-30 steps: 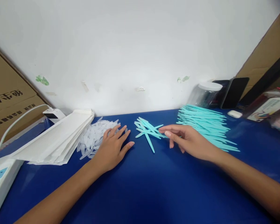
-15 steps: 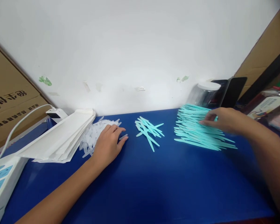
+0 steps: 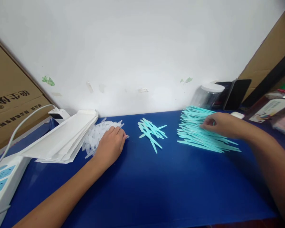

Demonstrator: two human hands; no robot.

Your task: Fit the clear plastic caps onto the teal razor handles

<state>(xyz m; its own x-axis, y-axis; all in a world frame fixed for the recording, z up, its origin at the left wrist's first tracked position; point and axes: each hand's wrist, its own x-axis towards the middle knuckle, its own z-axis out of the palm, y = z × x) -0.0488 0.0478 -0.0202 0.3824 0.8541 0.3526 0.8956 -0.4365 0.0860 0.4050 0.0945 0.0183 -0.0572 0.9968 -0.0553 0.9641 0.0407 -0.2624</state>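
Observation:
My left hand (image 3: 112, 142) is closed at the right edge of a pile of small translucent white plastic sticks (image 3: 93, 136). The tip of one such stick pokes out by its fingertips. Over a wide heap of long turquoise plastic sticks (image 3: 192, 129), my right hand (image 3: 213, 123) has thumb and forefinger brought together in a pinch on a turquoise stick, mostly hidden by the fingers. Between the hands lies a smaller crossed bunch of turquoise sticks (image 3: 152, 131), touched by neither.
White paper sleeves (image 3: 64, 136) lie stacked at left, beside a power strip (image 3: 4, 180) and a white device with a cable (image 3: 59, 115). A clear jar with a white lid (image 3: 210, 91), a dark phone-like slab (image 3: 237, 94) and a bottle (image 3: 269, 107) stand at the right, on the blue table (image 3: 144, 190).
My left hand's fingers have closed round the loose translucent stick at the pile's edge. The right hand has shifted slightly left and down over the turquoise heap.

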